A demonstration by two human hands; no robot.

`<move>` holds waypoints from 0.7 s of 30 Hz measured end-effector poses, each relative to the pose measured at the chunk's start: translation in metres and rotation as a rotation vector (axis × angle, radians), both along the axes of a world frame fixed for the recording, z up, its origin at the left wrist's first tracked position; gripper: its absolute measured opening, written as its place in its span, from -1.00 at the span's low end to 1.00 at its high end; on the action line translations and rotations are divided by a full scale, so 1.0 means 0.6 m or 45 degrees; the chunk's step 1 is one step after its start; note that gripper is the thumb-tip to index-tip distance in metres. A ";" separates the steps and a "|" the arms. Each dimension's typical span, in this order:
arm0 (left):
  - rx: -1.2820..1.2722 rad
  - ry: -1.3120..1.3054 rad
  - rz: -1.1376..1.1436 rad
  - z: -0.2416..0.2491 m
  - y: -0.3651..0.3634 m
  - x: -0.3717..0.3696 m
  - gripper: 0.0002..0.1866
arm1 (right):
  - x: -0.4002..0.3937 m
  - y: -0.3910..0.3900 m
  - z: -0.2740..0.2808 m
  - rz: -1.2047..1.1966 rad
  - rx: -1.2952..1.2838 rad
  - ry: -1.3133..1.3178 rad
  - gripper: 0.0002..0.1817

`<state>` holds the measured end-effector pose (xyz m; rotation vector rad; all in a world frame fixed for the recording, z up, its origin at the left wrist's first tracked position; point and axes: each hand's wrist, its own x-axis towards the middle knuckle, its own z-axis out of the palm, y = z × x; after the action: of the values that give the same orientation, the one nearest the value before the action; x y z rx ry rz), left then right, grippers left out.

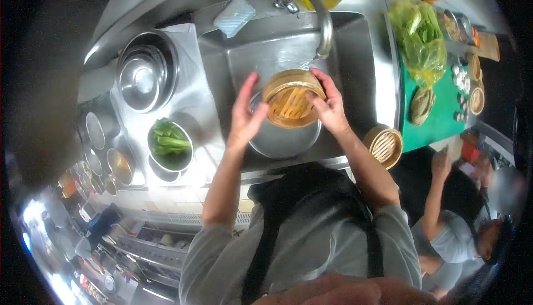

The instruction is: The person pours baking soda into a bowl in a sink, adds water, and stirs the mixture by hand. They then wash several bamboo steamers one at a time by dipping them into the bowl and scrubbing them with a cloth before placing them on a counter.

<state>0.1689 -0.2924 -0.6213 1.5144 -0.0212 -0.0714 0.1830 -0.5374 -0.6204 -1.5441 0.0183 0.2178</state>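
I have the steamer (292, 105) between my two hands, above the bowl (288, 145) which stands in the sink (355, 55). My right hand (333, 111) is holding it: the thumb comes over the rim to the inner side, and the other fingers go along the outer wall. My left hand (244, 116) is wide, with the fingers well apart from the thumb; the thumb tip is at the rim on that side, but it is blurred and I cannot tell if it touches. The tap (325, 27) bends down just behind the steamer. At the back edge of the sink lies a pale cloth (234, 16). To my left, on the metal counter (205, 166), there are stacked basins (143, 80) and a pot (191, 152) with green leaves (168, 137) in it. To my right is a green board (422, 127), which bears a bag of greens (419, 36), and near it a second steamer (383, 147). Farther on this side works another person (455, 235). The steamer is round and light brown, its wall smooth, and its bottom is made of yellowish slats with narrow gaps, running slantwise.
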 end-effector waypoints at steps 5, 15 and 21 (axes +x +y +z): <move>-0.048 0.305 0.132 0.029 -0.024 0.004 -0.25 | 0.034 0.035 0.033 0.100 0.114 0.100 -0.34; 0.029 0.259 -0.073 0.099 0.054 0.068 -0.42 | 0.104 0.028 0.108 0.419 -0.103 -0.003 -0.60; 0.089 0.295 -0.145 0.116 0.060 0.075 -0.43 | 0.109 0.031 0.146 0.549 -0.605 -0.492 -0.71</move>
<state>0.2141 -0.2566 -0.5515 1.5663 0.0816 -0.3413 0.2487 -0.5186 -0.5327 -2.0320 -0.6104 0.2635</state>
